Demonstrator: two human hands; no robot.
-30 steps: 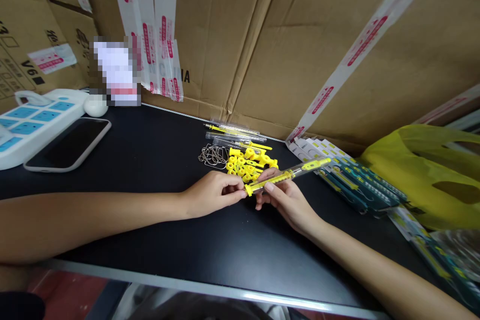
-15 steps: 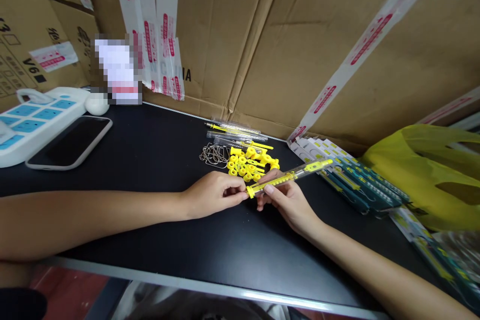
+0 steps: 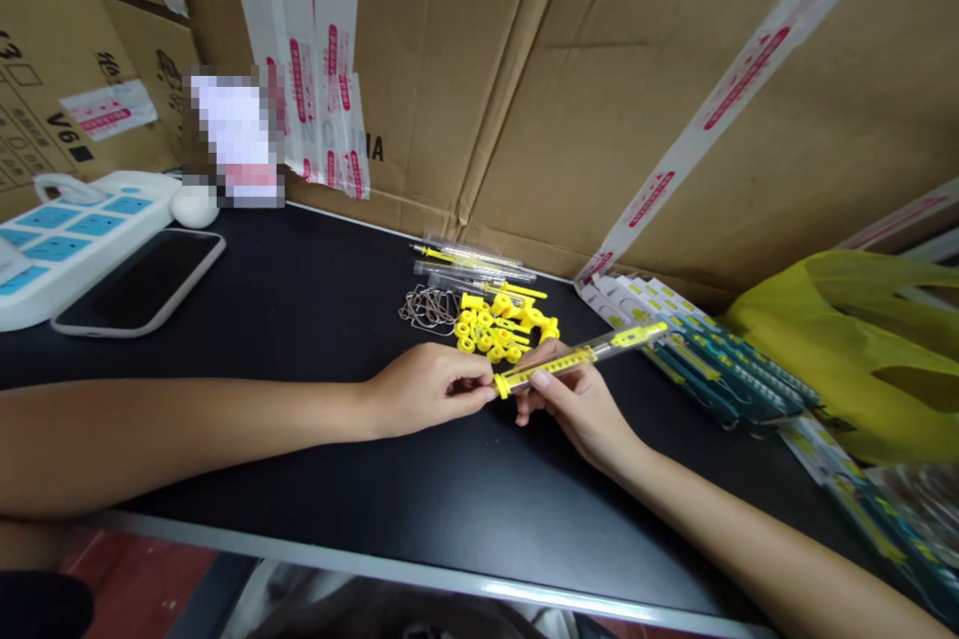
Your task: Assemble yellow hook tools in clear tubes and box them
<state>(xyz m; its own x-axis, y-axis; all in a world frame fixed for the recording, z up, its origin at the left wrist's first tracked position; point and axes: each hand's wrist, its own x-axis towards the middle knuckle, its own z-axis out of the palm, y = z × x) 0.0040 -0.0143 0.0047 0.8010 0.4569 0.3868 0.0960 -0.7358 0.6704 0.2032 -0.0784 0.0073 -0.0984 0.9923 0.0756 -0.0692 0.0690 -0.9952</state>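
A clear-tubed spring scale point(image 3: 558, 367) with yellow inner parts and dark markings lies slantwise between my hands, above the black table. My right hand point(image 3: 573, 399) is closed around the tube, thumb on the near side. At the tube's lower left end sits a yellow cap point(image 3: 501, 385). My left hand point(image 3: 427, 389) pinches at that cap; whatever small part is between its fingertips is hidden. Just behind my hands lies a pile of small yellow plastic parts point(image 3: 486, 327). Bent wire hooks point(image 3: 429, 310) are heaped to its left, with clear tubes point(image 3: 479, 270) behind.
Boxed packages point(image 3: 696, 349) are stacked at right beside a yellow plastic bag point(image 3: 846, 339). At left are a phone point(image 3: 142, 282) and a white power strip point(image 3: 90, 230). Large cardboard boxes point(image 3: 420, 70) stand along the back edge of the black table point(image 3: 315, 489).
The tube appears slightly turned in my right hand, so its scale markings show more plainly than the ribbed part seen before. Both hands stay in nearly the same place.
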